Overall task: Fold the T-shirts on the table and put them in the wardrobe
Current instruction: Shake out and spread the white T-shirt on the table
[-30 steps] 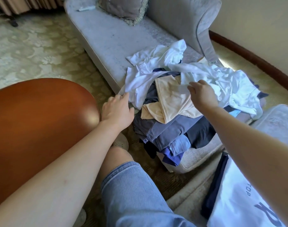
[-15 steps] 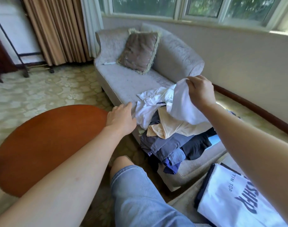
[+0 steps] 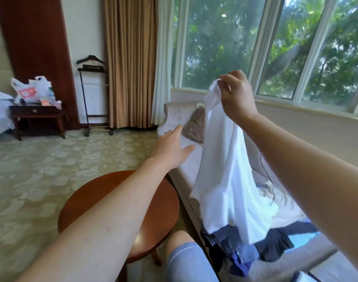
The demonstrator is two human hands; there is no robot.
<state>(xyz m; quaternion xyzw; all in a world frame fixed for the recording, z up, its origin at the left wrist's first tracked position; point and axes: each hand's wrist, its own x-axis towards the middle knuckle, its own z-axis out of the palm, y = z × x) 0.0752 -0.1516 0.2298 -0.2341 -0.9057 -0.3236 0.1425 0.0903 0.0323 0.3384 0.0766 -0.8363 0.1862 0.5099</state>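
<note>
Now our right hand [image 3: 238, 98] is raised high in front of the window [image 3: 214, 47], thumb and forefinger pinching the top edge of a white shirt [image 3: 222, 180]. From those fingers the shirt hangs straight down, and its lower end drapes onto the pile [image 3: 273, 247] of dark clothes on the sofa [image 3: 178, 113].

Our left hand [image 3: 171, 149] is open, fingers straight and spread, holding nothing. Its fingertips point toward the shirt but stay apart from it, just left of the hanging cloth. Beyond those fingertips a cushion [image 3: 195, 125] leans on the sofa, partly hidden behind the shirt.

Below the left forearm stands a round table [image 3: 104, 202]. Our knee [image 3: 186, 261], in denim shorts, sits between the table and the pile.

Well to the left of the left fingers we see a curtain [image 3: 129, 58], a valet stand [image 3: 92, 94] and a nightstand [image 3: 37, 112] with plastic bags [image 3: 31, 90] on top.
</note>
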